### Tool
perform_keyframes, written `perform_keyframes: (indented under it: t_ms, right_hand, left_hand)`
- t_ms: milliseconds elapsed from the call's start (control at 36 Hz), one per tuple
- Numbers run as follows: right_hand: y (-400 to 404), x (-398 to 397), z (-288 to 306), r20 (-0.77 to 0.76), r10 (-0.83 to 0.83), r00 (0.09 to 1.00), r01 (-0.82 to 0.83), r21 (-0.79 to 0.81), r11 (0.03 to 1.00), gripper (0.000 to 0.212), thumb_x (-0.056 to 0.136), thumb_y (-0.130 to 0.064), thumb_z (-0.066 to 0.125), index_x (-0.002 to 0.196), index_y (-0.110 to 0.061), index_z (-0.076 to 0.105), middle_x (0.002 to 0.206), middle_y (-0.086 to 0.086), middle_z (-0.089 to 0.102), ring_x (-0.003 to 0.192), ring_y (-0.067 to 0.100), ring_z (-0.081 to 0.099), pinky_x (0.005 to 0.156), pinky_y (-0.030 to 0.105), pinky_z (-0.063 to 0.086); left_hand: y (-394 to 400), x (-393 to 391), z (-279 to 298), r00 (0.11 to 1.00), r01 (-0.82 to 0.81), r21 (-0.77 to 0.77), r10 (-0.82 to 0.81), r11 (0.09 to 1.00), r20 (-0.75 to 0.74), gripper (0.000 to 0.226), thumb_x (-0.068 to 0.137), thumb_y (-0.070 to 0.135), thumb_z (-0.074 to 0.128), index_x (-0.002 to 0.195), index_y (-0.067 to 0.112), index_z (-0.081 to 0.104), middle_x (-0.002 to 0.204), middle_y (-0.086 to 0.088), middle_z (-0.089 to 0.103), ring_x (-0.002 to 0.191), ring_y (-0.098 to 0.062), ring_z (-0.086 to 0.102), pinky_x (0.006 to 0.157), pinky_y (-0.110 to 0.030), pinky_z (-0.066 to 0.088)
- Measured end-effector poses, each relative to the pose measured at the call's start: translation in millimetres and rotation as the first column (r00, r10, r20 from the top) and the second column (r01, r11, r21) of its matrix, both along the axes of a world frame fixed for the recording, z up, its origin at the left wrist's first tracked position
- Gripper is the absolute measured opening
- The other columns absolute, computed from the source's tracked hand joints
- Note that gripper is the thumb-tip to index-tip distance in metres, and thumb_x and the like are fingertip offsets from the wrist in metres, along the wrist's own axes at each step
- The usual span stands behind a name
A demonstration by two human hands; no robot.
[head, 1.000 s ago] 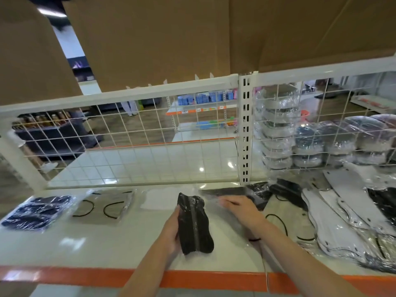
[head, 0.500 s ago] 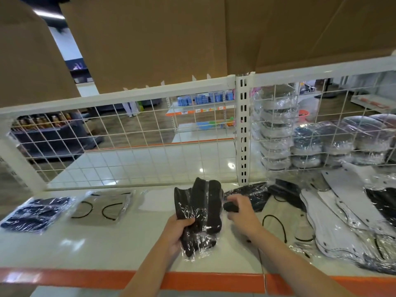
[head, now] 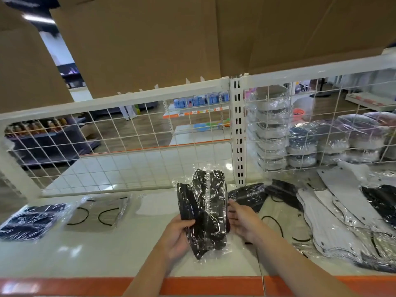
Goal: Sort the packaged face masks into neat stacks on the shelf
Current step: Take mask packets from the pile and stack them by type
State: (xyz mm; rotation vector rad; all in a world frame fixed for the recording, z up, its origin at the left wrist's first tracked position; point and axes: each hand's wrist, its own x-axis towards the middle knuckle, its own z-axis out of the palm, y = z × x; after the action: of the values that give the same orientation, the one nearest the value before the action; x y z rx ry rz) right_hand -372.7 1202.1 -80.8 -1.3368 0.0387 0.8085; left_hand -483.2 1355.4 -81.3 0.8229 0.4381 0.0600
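Held packs: a bundle of black masks in clear wrap (head: 203, 213) stands upright above the shelf (head: 111, 249), lifted between both hands at the middle of the frame.
Left hand: the left hand (head: 176, 237) grips the lower left of the bundle, thumb curled across its front face.
Right hand: the right hand (head: 243, 221) lies against the bundle's right edge with fingers extended and loosely spread, pressing rather than pinching.
Front edge: an orange strip (head: 214, 286) runs along the shelf's near lip, just below the wrists.
Back edge: a white wire grid (head: 128, 151) and a slotted upright post (head: 238, 133) close off the rear, just behind the raised packs.
Open room: bare white shelf surface spreads left of the hands, toward the sorted packs.
Left stacks: a dark blue mask pack (head: 32, 221) lies far left; just beside it a clear pack showing black ear loops (head: 99, 212); a pale pack (head: 158, 205) sits near the bundle.
Right pile: white masks in wrap (head: 342, 224) fan out in an overlapping heap, with loose black packs (head: 248, 196) between heap and hands.
Behind grid: wrapped cup-shaped masks (head: 272, 129) are stacked in columns on the far side.
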Motion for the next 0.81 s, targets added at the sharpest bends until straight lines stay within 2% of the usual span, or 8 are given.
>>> perform_keyframes:
  t_ms: [83,194,306,417,500,639,722,806]
  right_hand:
    - [-3.1,-2.2,6.8,0.078,0.005,0.997,-0.009,0.043,0.999,0.011,0.091,-0.009,0.057,0.081,-0.006,0.061,0.067,0.005,0.061,0.055,0.013,0.058,0.050,0.021,0.048]
    - [-9.5,8.9,11.1,0.280,-0.169,0.945,0.188,-0.040,0.981,0.008,0.093,-0.006,0.053,0.088,-0.007,0.059,0.081,0.010,0.064,0.067,0.017,0.060,0.056,0.024,0.046]
    - [-19.4,26.0,11.5,0.051,-0.370,0.928,0.351,0.213,0.912,0.019,0.094,-0.001,0.049,0.078,-0.010,0.052,0.076,0.010,0.065,0.065,0.019,0.061,0.062,0.033,0.052]
    - [-24.2,24.7,16.6,-0.100,-0.273,0.957,0.289,0.431,0.855,0.023,0.092,0.002,0.048,0.073,-0.011,0.047,0.069,0.007,0.069,0.065,0.015,0.067,0.059,0.028,0.056]
    - [-18.9,12.7,16.4,0.041,-0.103,0.994,0.085,0.306,0.948,0.007,0.091,-0.003,0.052,0.085,-0.002,0.054,0.091,0.018,0.067,0.086,0.027,0.066,0.078,0.037,0.054]
    - [1.9,-9.2,7.2,0.273,0.023,0.962,-0.013,-0.040,0.999,0.009,0.088,-0.014,0.061,0.088,-0.005,0.058,0.089,0.014,0.061,0.085,0.023,0.057,0.086,0.034,0.047]
    - [10.5,-18.3,4.3,0.246,0.051,0.968,-0.045,-0.029,0.999,0.010,0.088,-0.012,0.061,0.089,-0.006,0.054,0.091,0.013,0.060,0.093,0.027,0.058,0.100,0.044,0.043]
    - [16.1,-24.0,5.7,0.246,0.029,0.969,-0.047,0.066,0.997,0.011,0.088,-0.004,0.059,0.094,-0.009,0.052,0.092,0.014,0.065,0.084,0.027,0.064,0.083,0.042,0.053]
  left_hand:
    - [1.9,0.0,4.4,0.999,-0.027,0.054,0.028,0.998,-0.019,0.044,0.078,-0.017,0.041,0.121,-0.012,0.051,0.114,-0.034,0.060,0.107,-0.043,0.058,0.091,-0.054,0.048]
    - [10.5,-3.1,8.3,0.987,-0.123,0.149,0.137,0.981,-0.085,0.043,0.082,-0.018,0.039,0.124,-0.012,0.049,0.096,-0.026,0.067,0.085,-0.035,0.065,0.070,-0.044,0.059]
    - [19.6,-7.4,10.5,0.972,-0.195,0.131,0.209,0.972,-0.104,0.041,0.084,-0.017,0.038,0.123,-0.010,0.049,0.100,-0.027,0.064,0.085,-0.035,0.065,0.057,-0.038,0.058]
    - [17.5,-8.9,14.0,0.967,-0.219,0.091,0.229,0.971,-0.112,0.038,0.082,-0.018,0.038,0.115,-0.007,0.053,0.102,-0.027,0.064,0.086,-0.036,0.066,0.058,-0.042,0.057]
    - [12.2,-4.6,13.7,0.965,-0.219,0.103,0.231,0.970,-0.126,0.042,0.078,-0.019,0.040,0.116,-0.008,0.052,0.102,-0.028,0.063,0.095,-0.039,0.061,0.081,-0.053,0.052]
    - [-4.8,1.6,17.1,0.979,-0.159,0.165,0.177,0.973,-0.098,0.027,0.086,-0.009,0.043,0.106,-0.001,0.060,0.086,-0.020,0.070,0.077,-0.032,0.067,0.070,-0.042,0.052]
    - [-17.1,1.9,25.8,0.993,-0.102,0.173,0.111,0.980,-0.042,0.028,0.096,0.020,0.047,0.105,-0.001,0.064,0.089,-0.016,0.073,0.078,-0.027,0.071,0.070,-0.039,0.050]
    - [-21.4,4.1,25.4,0.997,-0.064,0.362,0.072,0.930,-0.009,0.036,0.086,0.025,0.060,0.110,0.000,0.063,0.101,-0.018,0.072,0.089,-0.028,0.071,0.069,-0.033,0.057]
